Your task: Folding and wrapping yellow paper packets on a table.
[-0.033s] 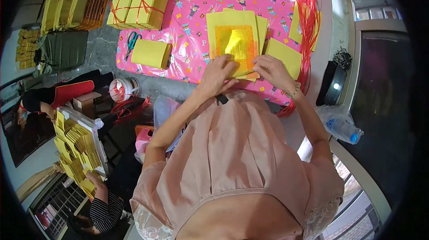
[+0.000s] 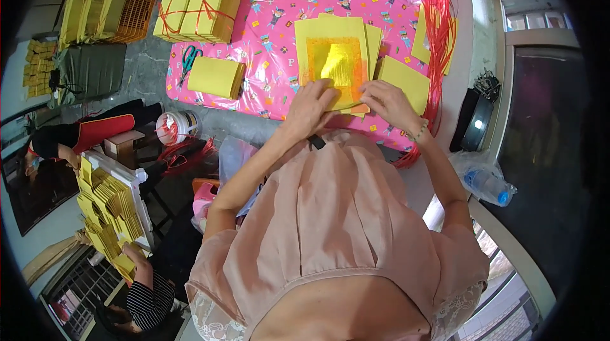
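Note:
A stack of yellow paper sheets point(image 2: 309, 31) lies on the pink table, its layers slightly fanned. The top sheet bears an orange square with a shiny gold patch point(image 2: 338, 64). My left hand point(image 2: 309, 107) is closed on the near left edge of the paper, fingers on top and thumb low by the edge. At the near right edge, my right hand point(image 2: 387, 101) pinches the paper between bent fingertips and thumb. Just beyond the right hand sits another yellow paper stack point(image 2: 406, 80). The undersides of both hands' grips are hidden.
Tied yellow bundles point(image 2: 200, 7), a smaller yellow stack point(image 2: 215, 77) and teal-handled scissors point(image 2: 189, 61) lie on the table's left. Red strands point(image 2: 438, 36) hang along its right side. A white bucket point(image 2: 176, 126) stands on the floor. Two people work at left by a white table point(image 2: 141, 195).

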A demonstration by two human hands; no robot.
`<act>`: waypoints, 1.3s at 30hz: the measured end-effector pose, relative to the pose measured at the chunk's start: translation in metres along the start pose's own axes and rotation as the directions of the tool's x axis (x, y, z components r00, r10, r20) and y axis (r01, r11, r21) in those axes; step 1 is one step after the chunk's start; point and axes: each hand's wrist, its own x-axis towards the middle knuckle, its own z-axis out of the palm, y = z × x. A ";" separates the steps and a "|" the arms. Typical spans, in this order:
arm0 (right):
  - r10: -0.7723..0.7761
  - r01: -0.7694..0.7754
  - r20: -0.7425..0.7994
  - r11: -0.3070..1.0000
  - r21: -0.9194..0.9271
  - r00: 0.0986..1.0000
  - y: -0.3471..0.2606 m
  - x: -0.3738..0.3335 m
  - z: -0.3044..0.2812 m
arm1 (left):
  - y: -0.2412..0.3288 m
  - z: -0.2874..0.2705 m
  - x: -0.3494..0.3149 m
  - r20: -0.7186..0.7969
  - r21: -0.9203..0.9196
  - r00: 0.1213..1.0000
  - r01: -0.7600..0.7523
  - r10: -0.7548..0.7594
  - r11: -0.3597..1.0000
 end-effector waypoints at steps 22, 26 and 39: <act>0.099 -0.123 -0.135 0.975 -0.185 0.986 0.027 0.067 -0.021 | -0.039 -0.063 0.053 0.152 -0.305 0.855 0.518 -0.496 0.799; 0.194 -0.213 -0.170 0.972 -0.098 0.966 0.041 0.080 -0.022 | -0.029 -0.038 0.049 -0.513 -0.110 0.809 0.269 -0.287 0.957; 0.430 -0.430 -0.051 0.903 0.020 0.901 0.034 0.119 -0.036 | -0.020 0.008 0.048 -0.051 0.228 0.992 0.127 -0.118 0.965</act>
